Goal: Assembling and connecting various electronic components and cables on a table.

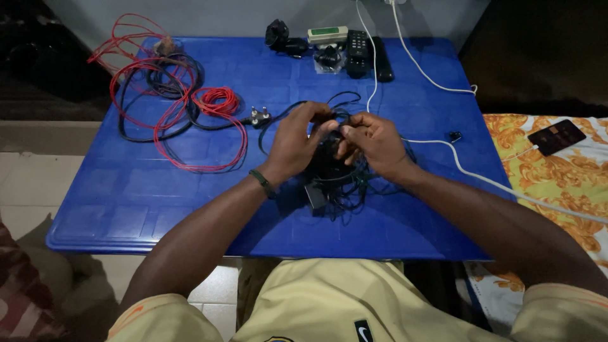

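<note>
Hidden, cropped and unclear parts around the tangle of black cord

The fingers (332, 130) of both hands fold into the black cord bundle (329, 171), so their tips and the exact stretch of cord they pinch cannot be made out; the small black block (315, 195) under the bundle is too dark to identify. The white cable (472, 174) runs off the right edge of the frame and another leaves at the top edge, ends unseen. The dark items at top centre, beside the remote controls (367, 54), are too small to tell. The worktop (126, 209) hides its legs, and the person's lap cuts off at the bottom edge.
</note>
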